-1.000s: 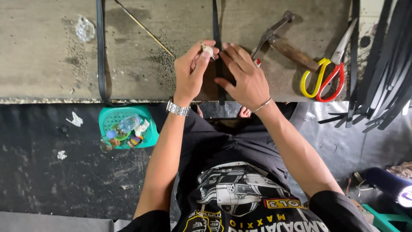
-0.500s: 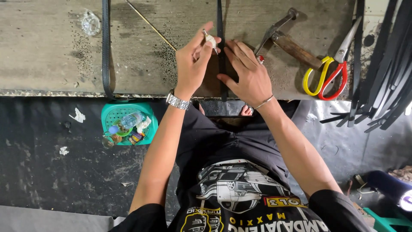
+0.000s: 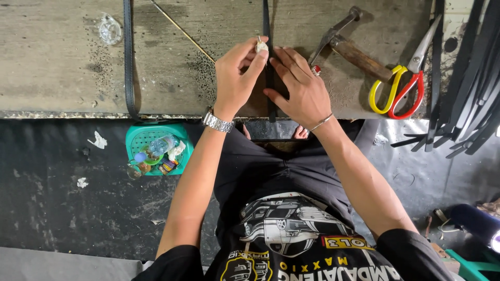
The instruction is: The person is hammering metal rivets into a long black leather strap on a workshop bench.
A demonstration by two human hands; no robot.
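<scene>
Worn wooden bench (image 3: 62, 78): left hand (image 3: 234, 78) pinches a small pale lump (image 3: 261, 47) at twelve o'clock, right hand (image 3: 302, 88) spread flat pinning the black strap (image 3: 266, 21), which could slide if pressure eases.

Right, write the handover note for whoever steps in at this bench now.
Left hand: pinching a small whitish piece against the black strap.
Right hand: flat on the wooden board, pressing that strap down.
Nearby: hammer and scissors to the right, second strap left, green basket on the floor.
Done and left: cannot tell from this view.
</scene>
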